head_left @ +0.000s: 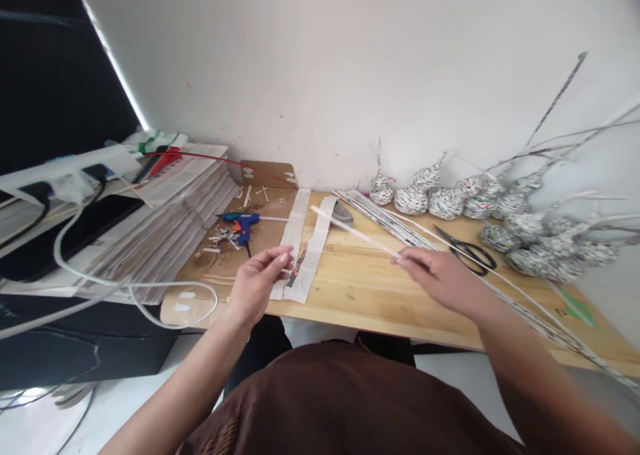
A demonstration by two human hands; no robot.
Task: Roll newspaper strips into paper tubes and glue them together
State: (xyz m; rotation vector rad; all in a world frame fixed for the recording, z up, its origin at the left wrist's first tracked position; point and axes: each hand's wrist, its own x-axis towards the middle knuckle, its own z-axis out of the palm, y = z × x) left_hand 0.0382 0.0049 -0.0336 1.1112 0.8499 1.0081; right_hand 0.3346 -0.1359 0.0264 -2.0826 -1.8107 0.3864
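Over the front of the wooden table, my right hand [435,275] is closed on one end of a thin white rolled paper stick [357,233]. The stick slants up and left, its far tip above the newspaper strips. My left hand [265,278] has thumb and fingers pinched together, and whatever may be between them is too small to make out. Beside and beyond that hand lie flat newspaper strips [313,258], one curling at its far end near a grey object [342,213]. A blue glue gun [243,225] rests on cardboard left of the strips.
Black scissors [470,253] and a bundle of long paper sticks [390,221] lie to the right. Several gourd-shaped woven paper pieces [445,203] line the wall. At left are a stack of newspaper [185,225], a power strip [75,168], a dark phone [75,231] and looping white cables.
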